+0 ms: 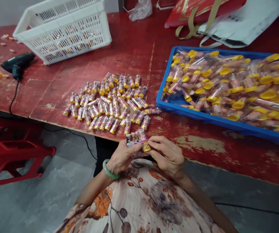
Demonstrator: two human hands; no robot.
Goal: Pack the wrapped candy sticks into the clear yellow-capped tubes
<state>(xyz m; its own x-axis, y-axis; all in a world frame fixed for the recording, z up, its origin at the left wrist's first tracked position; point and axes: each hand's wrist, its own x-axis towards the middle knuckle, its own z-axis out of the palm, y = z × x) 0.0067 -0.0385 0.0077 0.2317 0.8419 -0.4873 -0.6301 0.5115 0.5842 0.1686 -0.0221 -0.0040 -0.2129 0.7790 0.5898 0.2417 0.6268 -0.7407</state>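
My left hand (124, 154), with a green bangle at its wrist, is closed on a few flat printed film sleeves (132, 139), its thumb across their lower edge. Beside them, a small yellow-ended tube (144, 142) in a printed wrapper stands between my two hands. My right hand (167, 153) pinches this tube from the right with its fingertips. Just beyond my hands, a spread of similar wrapped tubes (106, 108) with yellow ends lies on the red table (139, 51). Both palms are hidden.
On the right, a blue tray (202, 119) holds many clear tubes with yellow caps. A white basket (64, 35) and a black heat gun (18, 63) are at the left. Bags (241, 29) lie at the back right. A red stool (18, 152) stands below the table edge.
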